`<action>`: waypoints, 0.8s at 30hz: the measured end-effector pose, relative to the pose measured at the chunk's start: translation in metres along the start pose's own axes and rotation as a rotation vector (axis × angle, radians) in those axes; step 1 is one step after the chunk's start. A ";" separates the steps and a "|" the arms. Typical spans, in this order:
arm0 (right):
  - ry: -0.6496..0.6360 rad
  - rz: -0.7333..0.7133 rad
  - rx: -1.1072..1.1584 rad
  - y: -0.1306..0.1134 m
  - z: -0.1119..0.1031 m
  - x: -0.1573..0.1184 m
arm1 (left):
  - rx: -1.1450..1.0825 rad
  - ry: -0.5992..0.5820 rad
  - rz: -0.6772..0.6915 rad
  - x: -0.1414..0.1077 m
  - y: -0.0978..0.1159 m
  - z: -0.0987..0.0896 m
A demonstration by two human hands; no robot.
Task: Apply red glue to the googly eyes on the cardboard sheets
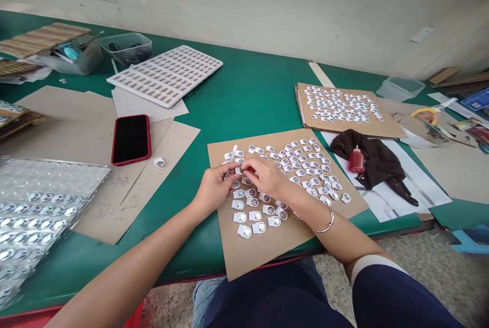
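White tabs point(240, 229) with silvery discs point(261, 227)

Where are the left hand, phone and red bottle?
Left hand point(214, 185): head view, back of the hand.
Phone point(131, 138): head view, middle of its dark screen.
Red bottle point(356, 161): head view, middle of its body.

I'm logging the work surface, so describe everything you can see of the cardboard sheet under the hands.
The cardboard sheet is plain brown, flat and roughly four-sided, lying at a slant on the green table, its near left corner at the table's front edge. Small white pieces with shiny round centres lie across it in loose rows; a strip along the near side is bare. The left hand and right hand hide some of it; whether they touch it is unclear.
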State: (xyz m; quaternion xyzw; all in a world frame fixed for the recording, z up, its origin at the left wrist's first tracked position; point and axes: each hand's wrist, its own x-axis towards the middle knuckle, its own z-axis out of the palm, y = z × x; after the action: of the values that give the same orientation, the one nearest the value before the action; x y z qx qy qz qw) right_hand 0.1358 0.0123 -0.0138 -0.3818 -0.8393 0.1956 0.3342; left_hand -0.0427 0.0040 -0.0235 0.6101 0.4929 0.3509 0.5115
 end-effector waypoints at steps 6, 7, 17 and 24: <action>-0.061 0.000 -0.010 0.000 -0.003 0.000 | 0.041 -0.011 0.033 -0.001 -0.003 0.002; -0.070 -0.006 -0.007 0.001 -0.003 -0.001 | 0.044 -0.013 0.033 -0.001 -0.003 0.002; -0.072 -0.065 -0.047 0.004 0.000 -0.002 | 0.056 -0.010 0.034 -0.001 -0.005 0.003; -0.061 -0.065 -0.084 0.004 0.000 -0.003 | 0.061 -0.002 0.018 -0.002 -0.006 0.004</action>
State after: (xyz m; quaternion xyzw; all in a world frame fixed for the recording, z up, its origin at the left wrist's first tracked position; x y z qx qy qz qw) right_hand 0.1391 0.0129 -0.0179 -0.3621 -0.8684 0.1608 0.2982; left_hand -0.0407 0.0011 -0.0303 0.6302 0.4971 0.3398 0.4901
